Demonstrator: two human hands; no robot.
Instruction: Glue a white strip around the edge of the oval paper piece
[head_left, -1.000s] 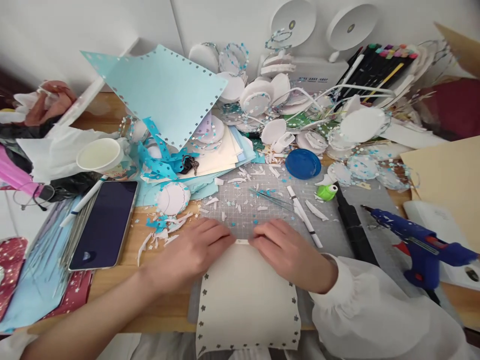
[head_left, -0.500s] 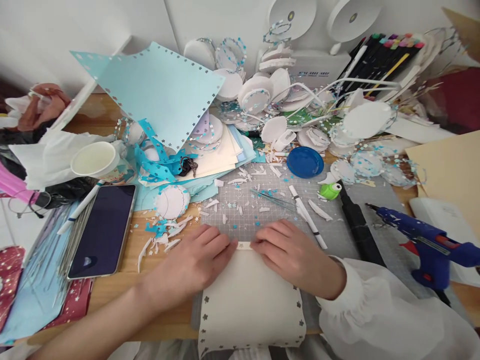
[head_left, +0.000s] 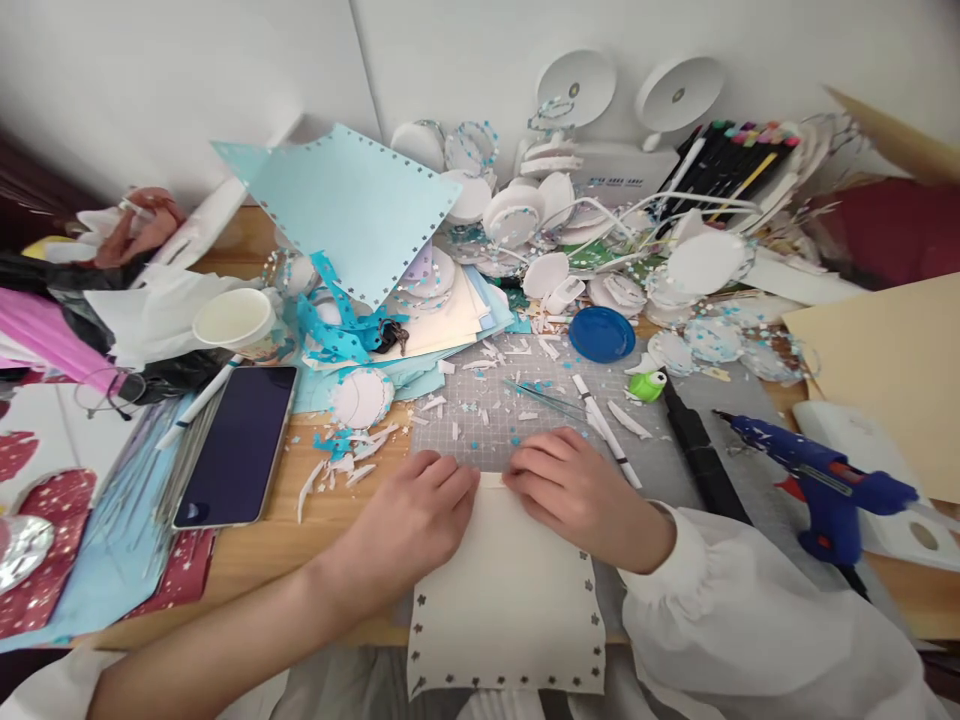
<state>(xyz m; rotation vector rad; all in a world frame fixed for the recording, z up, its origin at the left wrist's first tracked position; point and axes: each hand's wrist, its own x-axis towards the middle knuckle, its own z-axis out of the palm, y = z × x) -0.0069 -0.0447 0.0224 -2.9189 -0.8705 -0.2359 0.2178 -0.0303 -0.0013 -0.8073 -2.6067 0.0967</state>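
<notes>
A cream sheet of paper with small flower-shaped holes punched along its sides and lower edge lies in front of me, its near end over the table edge. Its far edge is turned over into a narrow folded strip. My left hand pinches the left end of that fold, fingers curled. At the right end, my right hand grips the fold the same way, fingertips pressed down. Both thumbs are mostly hidden. Beyond my hands, tweezers and a white pen lie on the grey cutting mat.
A blue glue gun lies at the right, beside a green craft punch and a blue lid. A phone and paper cup stand left. White discs and a light-blue punched sheet crowd the back.
The camera view has shifted, so the scene sits differently in the frame. Both hands stay on the fold; the flower hole seen between them on the strip no longer shows clearly.
</notes>
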